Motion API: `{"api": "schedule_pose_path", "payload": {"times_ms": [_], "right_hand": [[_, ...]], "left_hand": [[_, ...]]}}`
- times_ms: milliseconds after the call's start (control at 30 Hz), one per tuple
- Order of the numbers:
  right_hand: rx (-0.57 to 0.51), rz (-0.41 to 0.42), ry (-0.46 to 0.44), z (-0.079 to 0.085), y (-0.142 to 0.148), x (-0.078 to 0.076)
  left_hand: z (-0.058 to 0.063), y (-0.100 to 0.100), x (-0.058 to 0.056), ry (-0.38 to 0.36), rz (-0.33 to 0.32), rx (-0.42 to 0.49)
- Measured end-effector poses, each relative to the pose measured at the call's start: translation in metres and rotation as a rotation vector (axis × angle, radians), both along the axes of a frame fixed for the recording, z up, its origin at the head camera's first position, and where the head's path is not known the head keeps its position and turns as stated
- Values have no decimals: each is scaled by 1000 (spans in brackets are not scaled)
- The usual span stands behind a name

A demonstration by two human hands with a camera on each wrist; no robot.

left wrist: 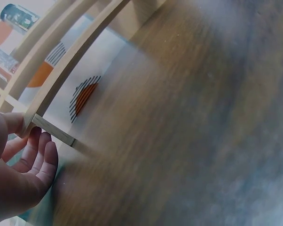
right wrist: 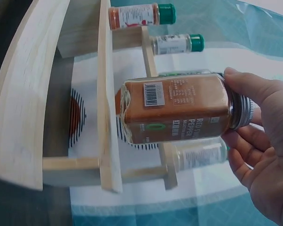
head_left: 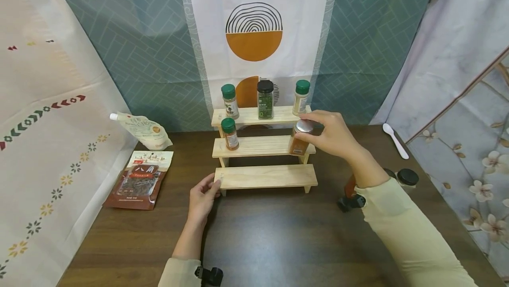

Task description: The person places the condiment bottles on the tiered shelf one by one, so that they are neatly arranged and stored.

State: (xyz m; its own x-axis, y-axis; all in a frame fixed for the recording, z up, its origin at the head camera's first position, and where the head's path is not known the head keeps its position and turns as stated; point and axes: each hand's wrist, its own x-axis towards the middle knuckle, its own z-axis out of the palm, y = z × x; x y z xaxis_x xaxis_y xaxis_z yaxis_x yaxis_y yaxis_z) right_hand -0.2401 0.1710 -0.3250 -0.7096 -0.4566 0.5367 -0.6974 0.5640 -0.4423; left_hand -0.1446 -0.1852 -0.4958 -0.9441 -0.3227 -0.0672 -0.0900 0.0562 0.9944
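Observation:
My right hand [head_left: 332, 134] grips a square glass jar of reddish-brown powder [right wrist: 174, 110] by its silver lid, thumb on one side and fingers on the other. Its label reads in part "PEPPER". The jar is slightly tilted, its base at the right end of the middle step of a three-step wooden rack [head_left: 266, 176]; whether it touches the wood I cannot tell. With thumb above and fingers below, my left hand [left wrist: 21, 165] pinches the left end of the bottom step. A green-capped bottle of reddish seasoning [head_left: 230, 134] stands at the middle step's left.
On the top step stand two green-capped bottles [head_left: 229, 101] [head_left: 301, 97] and a black-capped jar of green flakes [head_left: 265, 100]. A brown packet [head_left: 139, 181] and a spouted pouch [head_left: 143, 131] lie left. At right are a white spoon [head_left: 395, 141] and black-lidded jars [head_left: 408, 177], partly behind my sleeve.

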Motion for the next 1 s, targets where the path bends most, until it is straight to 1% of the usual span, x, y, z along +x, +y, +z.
{"api": "schedule_pose_path", "payload": {"times_ms": [167,333,633,800,1000], "right_hand": [[2,15,-27,2,-19,-8],[7,29,-41,2,-34,-15],[19,74,-13,-2,-54,-27],[24,92,-43,-2,-64,-32],[70,91,-54,-1,-77,-36]], "left_hand": [[2,-1,-1,-20,-13,6],[2,-3,-2,-36,-20,0],[3,0,1,-1,0,4],[3,1,1,-3,-6,3],[3,0,0,-7,-9,13]]}}
